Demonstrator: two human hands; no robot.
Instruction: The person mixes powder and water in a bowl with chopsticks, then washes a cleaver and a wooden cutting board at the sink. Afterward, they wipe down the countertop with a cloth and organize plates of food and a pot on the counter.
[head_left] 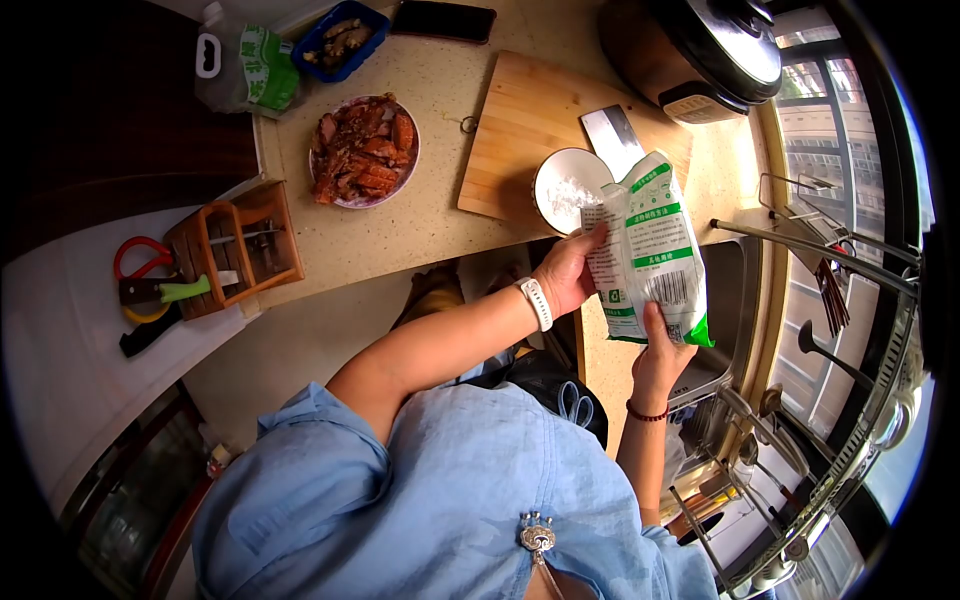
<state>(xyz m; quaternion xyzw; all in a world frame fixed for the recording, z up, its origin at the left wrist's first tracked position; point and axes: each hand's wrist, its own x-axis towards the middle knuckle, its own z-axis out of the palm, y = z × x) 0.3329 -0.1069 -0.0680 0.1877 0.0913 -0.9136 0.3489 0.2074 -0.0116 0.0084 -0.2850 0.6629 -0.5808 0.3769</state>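
Observation:
Both my hands hold a white and green printed plastic bag (660, 255), tilted with its upper end beside the bowl. My left hand (570, 272), with a white watch on the wrist, grips the bag's left edge, thumb on the printed side. My right hand (663, 350) supports the lower end, thumb on the front near the barcode; its other fingers are mostly hidden behind. A white bowl (543, 185) with white powder (570, 197) in it stands at the cutting board's (515, 120) front edge, partly covered by the bag. A cleaver (612, 135) lies on the board behind the bowl.
A plate of reddish-brown meat pieces (365, 150) is on the counter at left. Behind it are a blue tray (345, 45), a plastic jug (245, 65) and a phone (443, 20). A wooden knife holder (235, 245), rice cooker (690, 55), sink (735, 300) and dish rack (850, 450) surround the work area.

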